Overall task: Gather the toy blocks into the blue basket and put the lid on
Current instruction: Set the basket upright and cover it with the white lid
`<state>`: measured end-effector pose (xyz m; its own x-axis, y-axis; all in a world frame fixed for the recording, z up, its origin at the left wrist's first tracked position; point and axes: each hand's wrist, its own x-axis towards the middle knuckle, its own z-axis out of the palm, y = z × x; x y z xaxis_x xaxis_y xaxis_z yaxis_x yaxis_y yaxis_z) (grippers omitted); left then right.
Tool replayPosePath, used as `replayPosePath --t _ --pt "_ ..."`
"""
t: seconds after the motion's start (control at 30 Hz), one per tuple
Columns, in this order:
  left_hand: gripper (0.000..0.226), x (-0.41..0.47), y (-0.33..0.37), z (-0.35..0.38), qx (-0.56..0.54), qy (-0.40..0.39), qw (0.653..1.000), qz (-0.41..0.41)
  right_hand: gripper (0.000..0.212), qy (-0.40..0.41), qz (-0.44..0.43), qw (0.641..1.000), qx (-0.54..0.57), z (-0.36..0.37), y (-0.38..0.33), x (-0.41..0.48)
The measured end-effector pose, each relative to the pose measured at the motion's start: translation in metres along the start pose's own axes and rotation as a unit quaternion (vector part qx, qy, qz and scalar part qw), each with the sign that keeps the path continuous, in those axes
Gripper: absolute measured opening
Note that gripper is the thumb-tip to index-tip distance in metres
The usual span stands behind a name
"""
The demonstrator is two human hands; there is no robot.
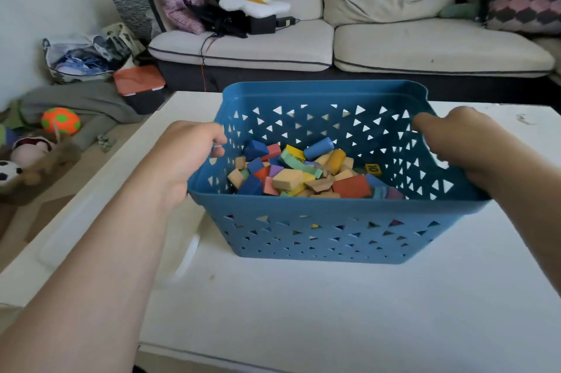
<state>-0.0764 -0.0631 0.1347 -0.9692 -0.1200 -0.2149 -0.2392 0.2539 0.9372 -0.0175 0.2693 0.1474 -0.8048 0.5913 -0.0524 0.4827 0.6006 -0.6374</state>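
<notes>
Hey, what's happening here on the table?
A person is holding the basket with both hands on the table. The left hand grips its left rim and the right hand grips its right rim. The blocks lie heaped inside, and none show loose on the table. There is no lid on the basket yet. A pale flat piece lies on the table under the left forearm and may be the lid.

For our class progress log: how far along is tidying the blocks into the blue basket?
Done: the toy blocks lie piled in the blue basket; none shows on the white table. In hand: the left hand and right hand grip its side rims. Left: closing it; its top stands open.
</notes>
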Motion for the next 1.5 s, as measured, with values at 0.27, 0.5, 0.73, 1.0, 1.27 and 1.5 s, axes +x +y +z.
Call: replayPosePath --t 0.27,0.5,0.73,1.0,1.27,1.5 --pt "0.03 0.021 -0.012 -0.025 -0.057 -0.007 0.998 0.012 0.068 0.048 -0.028 0.988 -0.141 0.01 -0.017 0.001" --pt "0.033 0.037 -0.069 -0.136 -0.03 0.168 0.985 -0.006 0.048 0.096 -0.415 0.897 0.115 0.042 -0.124 -0.109" --pt "0.012 0.033 -0.151 -0.213 0.131 0.195 0.97 -0.062 0.059 -0.301 -0.379 0.872 0.074 0.199 -0.122 -0.254" --pt "0.091 0.04 -0.197 -0.212 0.169 0.146 0.96 -0.17 0.083 -0.239 -0.095 0.946 0.196 0.288 -0.111 -0.261" --pt "0.046 0.013 -0.191 -0.25 -0.086 0.158 0.962 -0.207 0.079 -0.257 -0.023 0.917 0.305 0.281 -0.113 -0.24" --pt "0.041 -0.055 -0.138 -0.249 -0.348 0.163 0.919 -0.085 0.107 -0.357 0.148 0.821 0.42 0.244 -0.126 -0.261"
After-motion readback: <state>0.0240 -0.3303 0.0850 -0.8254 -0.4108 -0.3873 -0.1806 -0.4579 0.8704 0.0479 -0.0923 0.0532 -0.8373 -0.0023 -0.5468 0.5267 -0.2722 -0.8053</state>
